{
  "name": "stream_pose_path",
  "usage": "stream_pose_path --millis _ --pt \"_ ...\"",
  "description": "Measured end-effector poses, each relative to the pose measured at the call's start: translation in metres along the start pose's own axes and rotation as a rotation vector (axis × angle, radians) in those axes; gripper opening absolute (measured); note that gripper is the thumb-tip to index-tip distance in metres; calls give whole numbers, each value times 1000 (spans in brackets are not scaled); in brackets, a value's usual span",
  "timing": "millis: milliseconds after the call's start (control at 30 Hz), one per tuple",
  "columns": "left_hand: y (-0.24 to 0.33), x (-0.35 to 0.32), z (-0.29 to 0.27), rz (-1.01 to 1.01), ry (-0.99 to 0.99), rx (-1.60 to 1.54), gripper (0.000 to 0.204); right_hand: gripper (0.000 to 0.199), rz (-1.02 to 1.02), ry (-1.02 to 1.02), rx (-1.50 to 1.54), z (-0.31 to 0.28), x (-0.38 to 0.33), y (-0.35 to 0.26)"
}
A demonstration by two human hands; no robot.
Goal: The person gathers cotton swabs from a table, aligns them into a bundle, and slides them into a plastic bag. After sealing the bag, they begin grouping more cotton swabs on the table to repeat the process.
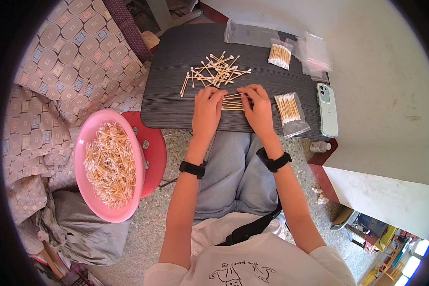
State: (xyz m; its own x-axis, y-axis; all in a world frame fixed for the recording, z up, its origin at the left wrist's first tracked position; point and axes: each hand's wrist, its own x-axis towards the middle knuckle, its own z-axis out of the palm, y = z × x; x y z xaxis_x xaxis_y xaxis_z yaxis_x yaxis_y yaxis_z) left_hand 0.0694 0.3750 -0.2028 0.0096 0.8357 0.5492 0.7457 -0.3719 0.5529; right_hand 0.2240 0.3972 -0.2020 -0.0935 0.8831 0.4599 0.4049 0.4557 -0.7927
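Note:
My left hand (207,110) and my right hand (259,110) rest near the front edge of the dark table (171,52). Between them several cotton swabs (232,108) lie side by side, pointing left to right. Fingers of both hands are closed on the ends of these swabs, hiding the tips. Just beyond my hands is a loose heap of cotton swabs (219,70), crossing at all angles. A clear bag of swabs (288,108) lies right of my right hand, and another filled bag (280,55) lies farther back.
Flat clear bags (314,52) and a long clear plastic bag (250,33) lie along the back. A pale green phone (327,112) is at the right edge. Left of my legs, a pink basin (83,178) full of swabs sits on a red stool (155,152). A wall (381,95) stands right.

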Motion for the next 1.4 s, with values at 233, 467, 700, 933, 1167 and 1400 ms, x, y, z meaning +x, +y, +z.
stream_pose_path --millis 233,467,700,933,1167,1400 --pt "-1 0 1 -19 30 -44 14 20 -103 -4 -152 0 -3 1" --pt "-1 -1 0 10 31 -6 11 21 -99 -2 -129 -2 -4 -2" --pt "-3 0 -2 -24 43 -44 10 27 182 1 -117 8 19 -24" --pt "-7 2 1 -117 70 -141 8 37 51 -123 -333 38 41 -14" --pt "-4 1 -1 -115 91 -182 7 25 12 -44 -240 41 37 -7" --pt "-5 2 -1 -124 83 -140 7 41 103 -2 -348 47 43 -14"
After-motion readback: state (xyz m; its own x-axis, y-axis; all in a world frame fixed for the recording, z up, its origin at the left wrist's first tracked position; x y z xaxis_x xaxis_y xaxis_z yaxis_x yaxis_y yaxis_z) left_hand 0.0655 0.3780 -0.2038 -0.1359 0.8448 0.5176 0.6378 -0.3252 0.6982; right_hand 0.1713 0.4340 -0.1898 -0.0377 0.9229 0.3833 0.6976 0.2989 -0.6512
